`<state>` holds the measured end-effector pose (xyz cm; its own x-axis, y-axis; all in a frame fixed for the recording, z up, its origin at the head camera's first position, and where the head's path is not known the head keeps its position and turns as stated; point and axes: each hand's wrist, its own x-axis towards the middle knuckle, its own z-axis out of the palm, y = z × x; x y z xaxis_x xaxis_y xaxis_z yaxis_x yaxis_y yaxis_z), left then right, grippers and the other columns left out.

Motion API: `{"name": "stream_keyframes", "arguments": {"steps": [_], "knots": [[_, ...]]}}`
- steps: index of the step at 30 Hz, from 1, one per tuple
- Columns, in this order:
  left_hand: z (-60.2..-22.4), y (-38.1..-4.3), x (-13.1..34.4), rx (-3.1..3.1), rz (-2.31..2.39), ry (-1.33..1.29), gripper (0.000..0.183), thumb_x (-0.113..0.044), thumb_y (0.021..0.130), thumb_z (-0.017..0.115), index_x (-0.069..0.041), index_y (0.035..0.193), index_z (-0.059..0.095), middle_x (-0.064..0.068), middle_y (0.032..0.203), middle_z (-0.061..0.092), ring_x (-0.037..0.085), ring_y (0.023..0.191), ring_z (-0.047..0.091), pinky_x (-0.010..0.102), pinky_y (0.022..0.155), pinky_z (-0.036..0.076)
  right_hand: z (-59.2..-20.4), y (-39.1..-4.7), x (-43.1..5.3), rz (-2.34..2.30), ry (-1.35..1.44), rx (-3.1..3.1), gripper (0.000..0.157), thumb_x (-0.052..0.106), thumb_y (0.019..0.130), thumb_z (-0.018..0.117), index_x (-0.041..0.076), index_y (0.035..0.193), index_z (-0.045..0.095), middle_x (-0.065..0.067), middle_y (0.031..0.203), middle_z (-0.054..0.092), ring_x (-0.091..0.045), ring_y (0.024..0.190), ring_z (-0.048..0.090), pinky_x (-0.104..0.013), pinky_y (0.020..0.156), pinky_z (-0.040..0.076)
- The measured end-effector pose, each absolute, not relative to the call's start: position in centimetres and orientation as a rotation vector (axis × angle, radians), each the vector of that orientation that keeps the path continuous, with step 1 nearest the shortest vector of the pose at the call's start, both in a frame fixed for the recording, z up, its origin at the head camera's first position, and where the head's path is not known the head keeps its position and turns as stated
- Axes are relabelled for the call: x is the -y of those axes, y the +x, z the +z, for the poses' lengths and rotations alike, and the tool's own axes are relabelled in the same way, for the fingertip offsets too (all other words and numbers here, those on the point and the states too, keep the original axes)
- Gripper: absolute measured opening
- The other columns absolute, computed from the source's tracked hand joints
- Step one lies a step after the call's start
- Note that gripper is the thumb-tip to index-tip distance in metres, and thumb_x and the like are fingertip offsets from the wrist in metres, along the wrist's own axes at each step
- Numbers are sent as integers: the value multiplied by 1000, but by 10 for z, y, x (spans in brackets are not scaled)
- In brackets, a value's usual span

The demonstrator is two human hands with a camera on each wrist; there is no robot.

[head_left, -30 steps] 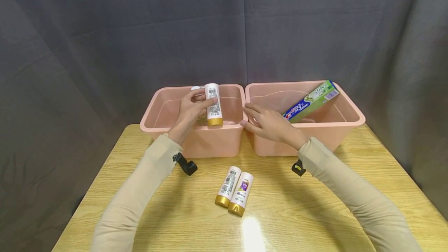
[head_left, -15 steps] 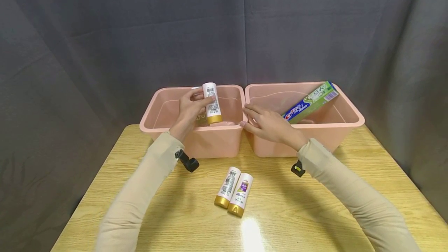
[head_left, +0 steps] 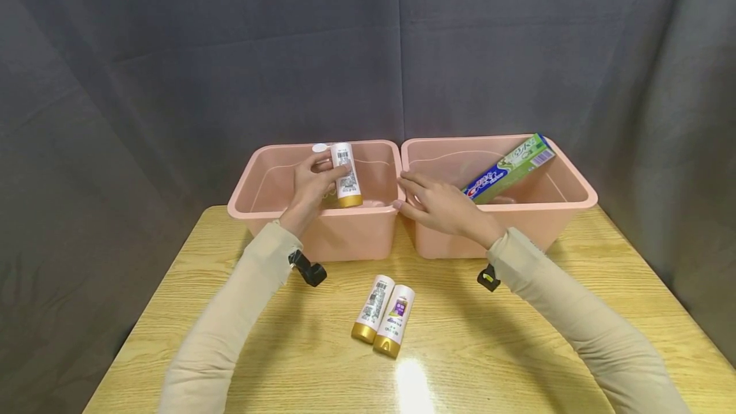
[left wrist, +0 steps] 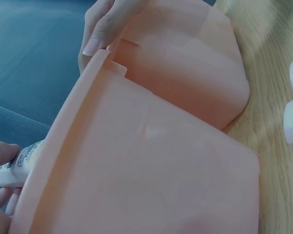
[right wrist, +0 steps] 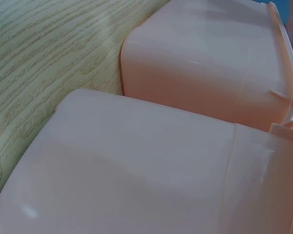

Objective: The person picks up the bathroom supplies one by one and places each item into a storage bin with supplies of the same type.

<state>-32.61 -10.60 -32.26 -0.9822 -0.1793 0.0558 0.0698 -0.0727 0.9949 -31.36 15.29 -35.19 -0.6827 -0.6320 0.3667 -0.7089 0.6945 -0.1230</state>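
My left hand (head_left: 310, 187) holds a white squeeze bottle (head_left: 347, 174) with a gold cap over the left pink bin (head_left: 351, 235). The cap points down and the printed back faces me. In the left wrist view, thumb and fingers grip the bottle (left wrist: 20, 168) behind the bin's rim. My right hand (head_left: 439, 206) rests with extended fingers where the two bins' rims meet, its thumb at the left bin's front corner. Two similar bottles, one printed side up (head_left: 374, 307), the other label up (head_left: 395, 319), lie side by side on the table.
In the right pink bin (head_left: 460, 235), a green and blue toothpaste box (head_left: 508, 168) leans diagonally, its upper end above the rim. A white oval thing (head_left: 319, 147) shows at the left bin's back rim. The wooden table (head_left: 460, 350) ends at a grey curtain (head_left: 287, 50).
My left hand has shifted the bottle slightly left, and the bottle is now a little lower than half a second ago. More of the white oval thing shows. The right hand has stayed put.
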Motion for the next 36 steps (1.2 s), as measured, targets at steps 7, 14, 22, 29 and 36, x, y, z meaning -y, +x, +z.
{"name": "stream_keyframes", "arguments": {"steps": [7,14,22,29,36], "knots": [[-326,-328,107,1998,-2202,113,55,4,80,78,0,131,59,11,108,59,16,86,60,36,84,56,-352,-315,-153,348,1069,2598,65,51,103,43,1,145,48,-17,149,44,-38,126,53,-51,104,44],[-328,-329,109,1997,-2193,122,52,7,79,77,3,128,60,10,106,59,15,84,60,23,68,56,-351,-315,-151,348,1064,2605,65,51,103,43,2,145,48,-17,149,44,-37,124,55,-50,104,44],[-330,-331,108,2059,-2147,101,51,7,79,78,4,126,60,11,105,61,15,86,60,33,78,56,-350,-315,-151,348,1063,2598,64,50,103,43,1,145,48,-17,149,45,-37,122,56,-49,104,44],[-332,-332,108,2100,-2111,98,48,9,79,77,5,124,61,14,107,62,15,85,60,25,68,57,-353,-316,-152,348,1072,2585,64,50,103,43,1,144,48,-17,148,45,-37,125,54,-50,104,44],[-332,-331,107,2151,-2079,125,49,9,78,77,4,125,62,13,107,63,15,83,61,24,66,56,-352,-314,-151,356,1072,2583,63,49,103,45,0,143,49,-17,148,46,-37,122,56,-49,103,45]]}}
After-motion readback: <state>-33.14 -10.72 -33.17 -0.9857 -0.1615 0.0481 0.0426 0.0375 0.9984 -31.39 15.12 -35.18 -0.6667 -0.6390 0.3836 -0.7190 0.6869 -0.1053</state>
